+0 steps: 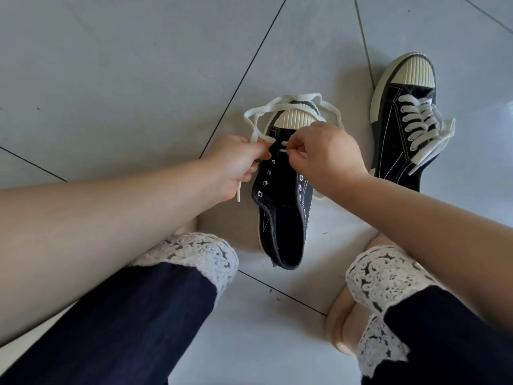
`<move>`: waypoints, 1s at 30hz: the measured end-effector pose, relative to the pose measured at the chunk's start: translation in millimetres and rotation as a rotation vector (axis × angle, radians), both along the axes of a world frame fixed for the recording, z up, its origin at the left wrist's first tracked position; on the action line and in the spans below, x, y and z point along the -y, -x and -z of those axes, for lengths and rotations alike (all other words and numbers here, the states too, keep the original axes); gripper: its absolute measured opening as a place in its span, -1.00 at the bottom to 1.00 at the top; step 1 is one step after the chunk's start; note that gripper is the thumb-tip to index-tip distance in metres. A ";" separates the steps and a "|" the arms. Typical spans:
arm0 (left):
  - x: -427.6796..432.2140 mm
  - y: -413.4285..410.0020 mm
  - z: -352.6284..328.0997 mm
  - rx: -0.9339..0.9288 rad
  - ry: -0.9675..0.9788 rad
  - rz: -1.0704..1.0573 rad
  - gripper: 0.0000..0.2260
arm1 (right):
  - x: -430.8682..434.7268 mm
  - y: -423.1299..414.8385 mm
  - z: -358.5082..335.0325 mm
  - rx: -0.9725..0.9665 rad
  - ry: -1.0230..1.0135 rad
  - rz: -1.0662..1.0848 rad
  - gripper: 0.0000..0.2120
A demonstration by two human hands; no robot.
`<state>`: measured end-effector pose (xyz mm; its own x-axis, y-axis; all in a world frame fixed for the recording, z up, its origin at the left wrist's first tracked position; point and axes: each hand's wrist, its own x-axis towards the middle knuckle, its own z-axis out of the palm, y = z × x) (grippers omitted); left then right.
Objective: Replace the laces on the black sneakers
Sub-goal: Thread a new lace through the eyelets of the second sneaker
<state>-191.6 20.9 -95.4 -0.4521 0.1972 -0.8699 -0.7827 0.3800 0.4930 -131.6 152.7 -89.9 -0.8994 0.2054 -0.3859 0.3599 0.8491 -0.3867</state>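
Note:
A black canvas sneaker (283, 215) with a cream ribbed toe cap lies on the floor between my knees, toe pointing away. A white lace (280, 102) runs through its lowest eyelets and loops loosely around the toe. My left hand (236, 162) pinches one strand of that lace at the left eyelet row, the lace tip hanging below my fingers. My right hand (324, 157) pinches the lace at the right side of the same eyelets. The upper eyelets are bare. A second black sneaker (402, 129), fully laced in white, lies to the right.
The floor is pale grey tile (125, 79) with dark grout lines. My legs in dark trousers with white lace cuffs (200, 257) frame the near sneaker on both sides. The laced sneaker's loose lace ends trail toward the right.

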 end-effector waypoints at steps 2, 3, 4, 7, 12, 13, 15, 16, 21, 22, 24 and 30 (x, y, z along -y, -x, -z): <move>0.5 0.0 -0.2 0.011 -0.011 -0.007 -0.90 | -0.5 -0.3 -1.2 -0.005 0.002 -0.028 -0.81; 0.9 -0.2 -0.2 0.015 -0.017 -0.013 -0.90 | -0.5 -0.8 -1.4 -0.008 -0.003 -0.039 -0.81; 1.2 -0.4 -0.1 0.018 -0.021 -0.020 -0.90 | -0.5 -1.3 -1.4 -0.010 -0.009 -0.045 -0.81; 1.1 -1.7 0.2 0.022 -0.024 -0.035 -0.89 | 0.1 -2.7 -1.5 -0.013 -0.019 -0.042 -0.81; 1.1 -2.2 0.6 0.026 -0.025 -0.044 -0.88 | 3.4 -5.7 -3.6 -0.039 -0.001 -0.010 -0.81; 1.1 -2.0 0.4 0.027 -0.025 -0.044 -0.88 | 3.7 -6.3 -3.6 -0.042 -0.003 -0.006 -0.82; 1.2 -1.8 0.1 0.029 -0.020 -0.042 -0.88 | 4.5 -7.1 -3.6 -0.054 0.013 0.019 -0.83; 1.1 -1.7 -0.3 0.027 -0.017 -0.037 -0.88 | 5.0 -6.9 -3.3 -0.057 0.028 0.039 -0.83; 1.7 -1.2 -1.9 0.014 -0.013 -0.025 -0.87 | 5.6 -4.8 1.0 -0.026 0.007 0.045 -0.83; 2.0 -0.9 -1.9 0.014 -0.014 -0.017 -0.88 | 5.0 -4.7 1.2 -0.030 0.011 0.045 -0.83; 2.7 -0.5 -1.6 0.014 -0.018 0.011 -0.88 | 4.5 -4.9 1.1 -0.038 0.027 0.048 -0.84; 5.5 -0.7 0.9 0.037 -0.081 0.008 -0.91 | 8.2 -0.5 3.8 -0.011 0.047 0.095 -0.93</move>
